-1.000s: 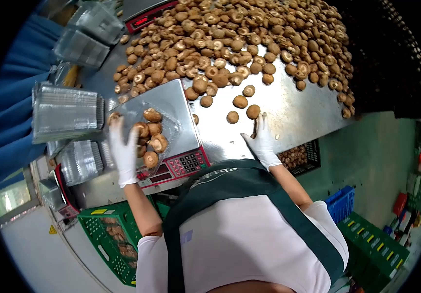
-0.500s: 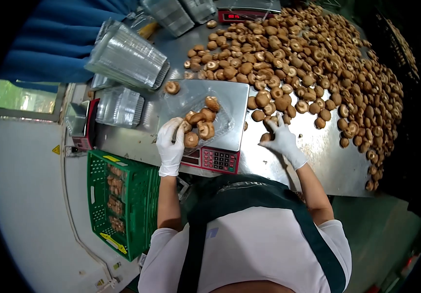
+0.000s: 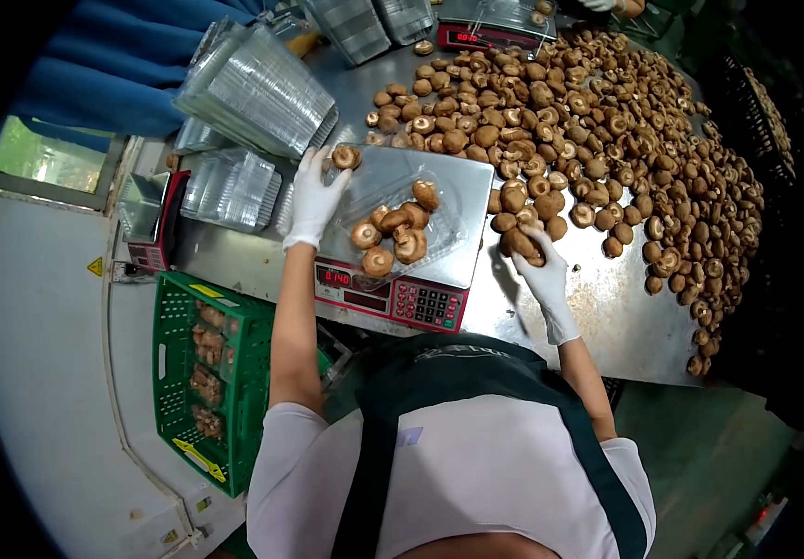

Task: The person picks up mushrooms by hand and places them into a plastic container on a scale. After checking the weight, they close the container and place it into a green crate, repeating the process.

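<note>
My left hand [image 3: 314, 200], white-gloved, is at the scale's far left corner, its parted fingers and thumb around the near left edge of a single shiitake mushroom [image 3: 346, 156]. A firm grip on it does not show. My right hand [image 3: 546, 272], gloved too, has its fingers closed on shiitake mushrooms [image 3: 519, 245] at the pile's near edge; the exact number is partly hidden. Between the hands, a clear plastic tray [image 3: 453, 228] holding several shiitake mushrooms [image 3: 392, 221] rests on the scale [image 3: 474, 191]. The red display [image 3: 335, 278] reads about 0.140.
A large shiitake pile [image 3: 607, 121] spreads over the metal table [image 3: 597, 321]. Stacked clear trays [image 3: 257, 88] stand at the left, near a second scale [image 3: 161, 224]. A green crate [image 3: 164, 373] with packed mushrooms is below left. Another person's gloved hand [image 3: 597, 5] shows at the far edge.
My left hand has moved from the tray's near left side to the lone mushroom at the scale's far corner. My right hand has closed on mushrooms. The scale's display now shows lit digits.
</note>
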{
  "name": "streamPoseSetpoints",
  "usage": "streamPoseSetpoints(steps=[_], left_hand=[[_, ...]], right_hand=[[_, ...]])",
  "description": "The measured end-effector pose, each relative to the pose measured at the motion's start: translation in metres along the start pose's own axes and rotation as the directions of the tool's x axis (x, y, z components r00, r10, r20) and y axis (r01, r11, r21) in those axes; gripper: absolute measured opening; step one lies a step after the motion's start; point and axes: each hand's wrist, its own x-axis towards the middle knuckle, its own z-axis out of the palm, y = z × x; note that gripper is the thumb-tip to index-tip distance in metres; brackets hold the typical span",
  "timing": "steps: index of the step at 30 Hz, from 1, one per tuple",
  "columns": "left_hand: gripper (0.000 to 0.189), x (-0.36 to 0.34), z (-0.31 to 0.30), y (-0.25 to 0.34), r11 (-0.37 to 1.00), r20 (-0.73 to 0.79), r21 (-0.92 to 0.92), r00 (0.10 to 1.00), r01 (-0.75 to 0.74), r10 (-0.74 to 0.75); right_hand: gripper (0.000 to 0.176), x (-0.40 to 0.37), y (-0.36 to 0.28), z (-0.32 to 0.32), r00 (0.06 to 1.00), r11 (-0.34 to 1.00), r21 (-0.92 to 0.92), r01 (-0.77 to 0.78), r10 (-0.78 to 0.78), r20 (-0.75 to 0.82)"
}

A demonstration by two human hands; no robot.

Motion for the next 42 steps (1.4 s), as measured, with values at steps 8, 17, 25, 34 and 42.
streamPoseSetpoints(steps=[8, 17, 25, 34, 42], left_hand=[[0.051, 0.034, 0.029, -0.014, 0.955, 0.229, 0.253, 0.968, -0.156, 0.097], [0.026, -0.052, -0.032, 0.037, 0.919, -0.079, -0.380, 0.994, -0.104, 0.079], [0.031, -0.104, -0.020, 0.038, 0.946, -0.053, -0.168, 0.961, -0.278, 0.273], [0.025, -0.069, -0.059, -0.015, 0.840, -0.140, -0.526, 0.959, 0.137, -0.244], [0.028, -0.058, -0.060, 0.025, 0.865, -0.111, -0.493, 0.979, 0.094, -0.170]], right_hand=[[0.051, 0.048, -0.117, 0.095, 0.808, 0.721, -0.383, 0.577, -0.437, 0.396], [0.078, 0.048, -0.130, 0.083, 0.810, 0.742, -0.472, 0.476, -0.159, 0.565], [0.057, 0.027, -0.090, 0.052, 0.993, 0.995, -0.098, -0.003, 0.014, 0.118], [0.047, 0.022, -0.060, 0.001, 0.965, 0.786, 0.561, -0.259, 0.239, 0.111], [0.043, 0.025, -0.054, -0.006, 0.961, 0.883, 0.398, -0.248, 0.172, 0.218]])
